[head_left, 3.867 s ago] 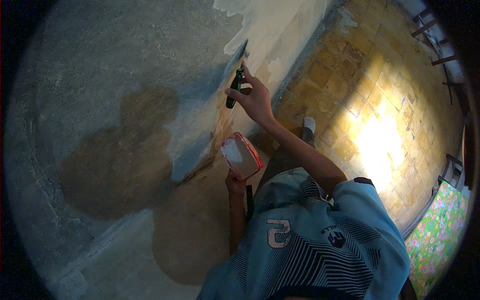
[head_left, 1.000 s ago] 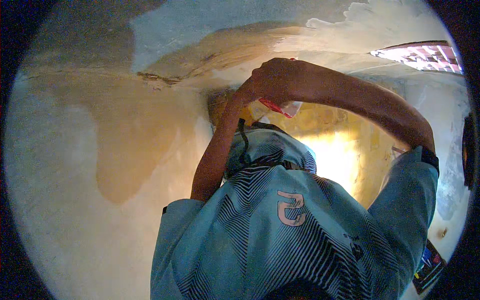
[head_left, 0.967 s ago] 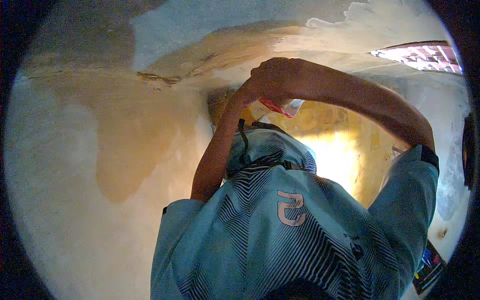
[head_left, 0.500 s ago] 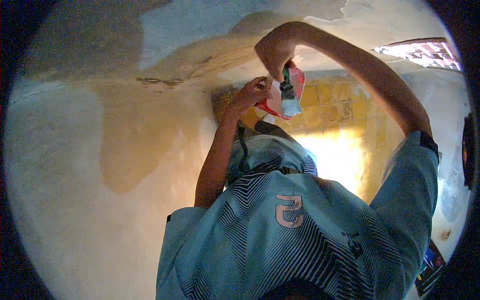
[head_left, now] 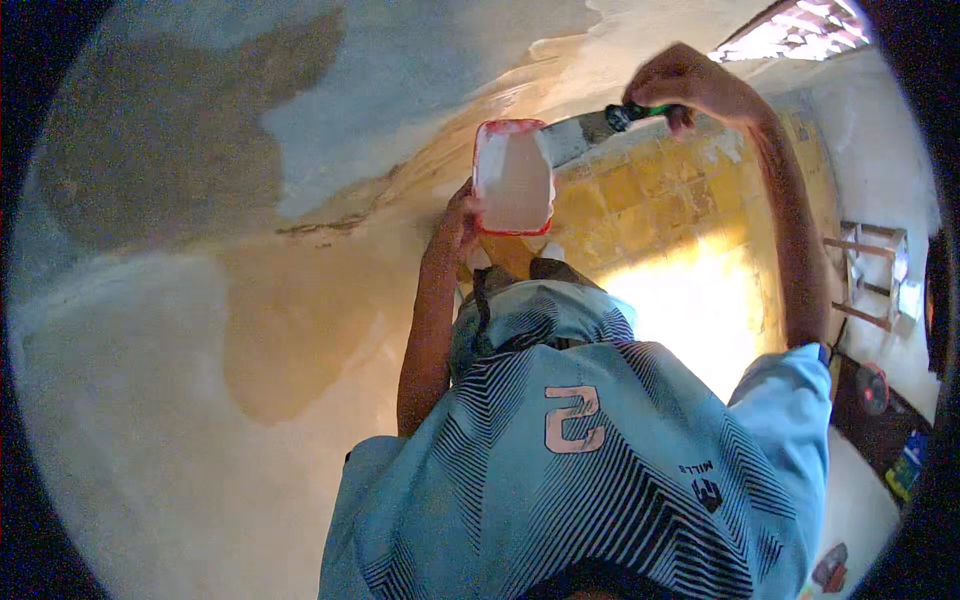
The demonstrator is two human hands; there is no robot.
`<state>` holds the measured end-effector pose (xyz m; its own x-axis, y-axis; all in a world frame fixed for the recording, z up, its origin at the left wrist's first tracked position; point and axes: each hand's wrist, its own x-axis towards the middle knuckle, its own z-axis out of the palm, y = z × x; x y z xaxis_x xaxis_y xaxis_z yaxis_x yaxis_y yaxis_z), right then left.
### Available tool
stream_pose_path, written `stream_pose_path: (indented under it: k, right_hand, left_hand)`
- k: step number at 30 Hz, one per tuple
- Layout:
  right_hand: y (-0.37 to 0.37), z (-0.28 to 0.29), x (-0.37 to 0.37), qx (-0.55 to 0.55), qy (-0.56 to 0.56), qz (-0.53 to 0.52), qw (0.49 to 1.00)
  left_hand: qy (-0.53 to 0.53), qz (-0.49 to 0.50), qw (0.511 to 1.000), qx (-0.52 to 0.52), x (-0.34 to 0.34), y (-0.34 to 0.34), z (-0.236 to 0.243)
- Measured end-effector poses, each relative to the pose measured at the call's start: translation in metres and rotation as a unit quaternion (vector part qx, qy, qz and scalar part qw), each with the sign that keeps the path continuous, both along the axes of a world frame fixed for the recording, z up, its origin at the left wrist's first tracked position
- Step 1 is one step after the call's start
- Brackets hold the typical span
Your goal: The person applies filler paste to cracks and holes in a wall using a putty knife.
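Observation:
My left hand is closed on the near left side of a red rectangular tub, whose pale smeared inside faces me. What looks like white paste coats its inside. My right hand grips the dark and green handle of a putty knife, up and to the right of the tub. The knife's wide blade points left, its tip at the tub's upper right rim. Most of the left fingers are hidden by the tub.
A wall with grey, brown and pale patches fills the left and top. Yellow tiles cover the floor, with a bright patch of light. On the right stand a wooden stool and a dark surface holding several items. A patterned opening shows at upper right.
My right hand has swung right with the putty knife, whose blade turned from pointing down to pointing left. The tub has turned to face me and shifted left. My view has shifted slightly.

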<state>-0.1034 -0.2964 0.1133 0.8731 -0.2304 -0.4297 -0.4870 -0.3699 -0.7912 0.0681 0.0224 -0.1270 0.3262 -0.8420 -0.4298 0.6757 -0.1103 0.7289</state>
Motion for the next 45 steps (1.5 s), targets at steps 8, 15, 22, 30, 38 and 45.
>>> stream_pose_path:
  k: [8, 15, 22, 30, 38, 45]
  right_hand:
    - [0.048, -0.038, -0.081, 0.077, -0.053, -0.202, 0.975]
    - [0.058, -0.035, -0.087, 0.094, -0.075, -0.232, 0.965]
    - [0.060, -0.036, -0.091, 0.077, -0.076, -0.233, 0.967]
    - [0.073, -0.033, -0.100, 0.059, -0.049, -0.251, 0.965]
    - [0.085, -0.036, -0.111, 0.083, -0.044, -0.260, 0.961]
    - [0.084, -0.061, -0.119, 0.151, -0.074, -0.273, 0.947]
  left_hand:
    - [0.026, 0.017, 0.999, 0.035, -0.008, -0.008, 0.047]
    - [0.066, -0.012, 0.994, -0.091, 0.001, -0.012, 0.028]
    - [0.061, -0.040, 0.988, -0.137, -0.002, -0.020, 0.035]
    - [0.033, -0.039, 0.998, -0.043, 0.000, -0.023, 0.048]
    - [-0.024, -0.025, 0.999, -0.036, -0.004, -0.030, 0.057]
    - [-0.036, -0.037, 0.997, -0.052, 0.001, -0.032, 0.043]
